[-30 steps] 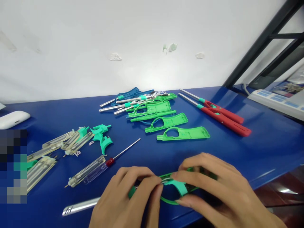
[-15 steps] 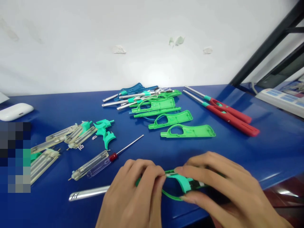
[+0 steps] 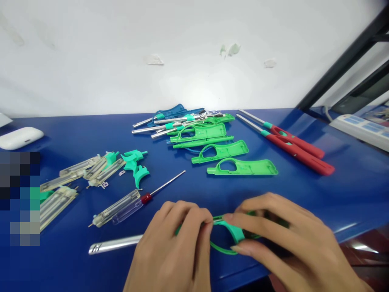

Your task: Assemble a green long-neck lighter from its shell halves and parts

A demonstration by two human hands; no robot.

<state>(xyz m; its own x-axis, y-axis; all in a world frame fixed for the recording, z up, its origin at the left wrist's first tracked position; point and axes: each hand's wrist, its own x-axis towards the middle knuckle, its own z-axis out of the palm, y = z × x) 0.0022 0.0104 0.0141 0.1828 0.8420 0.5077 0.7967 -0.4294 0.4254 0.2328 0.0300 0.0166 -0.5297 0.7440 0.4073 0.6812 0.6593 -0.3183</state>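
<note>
Near the table's front edge lies a green lighter casing (image 3: 224,249), with a metal tube (image 3: 115,245) sticking out to the left. My left hand (image 3: 174,247) is closed on the casing's front part, fingertips pinched at its upper edge. A teal trigger (image 3: 234,231) sits beside the casing's ring opening. My right hand (image 3: 282,235) grips the trigger and casing between thumb and fingers; its palm hides the casing's rear end. Beyond my hands lie green casing halves (image 3: 243,166). A screwdriver (image 3: 146,198) rests beyond my left hand.
Clear fuel tanks (image 3: 60,205) and teal triggers (image 3: 140,174) lie on the left of the blue table (image 3: 100,134). Metal tubes (image 3: 148,130) are piled at the back. Two red lighters (image 3: 299,154) and a power strip (image 3: 361,129) are on the right.
The teal trigger sits slightly further right against the casing, and less of the dark part beside it shows. Both hands keep their hold. The view has shifted slightly.
</note>
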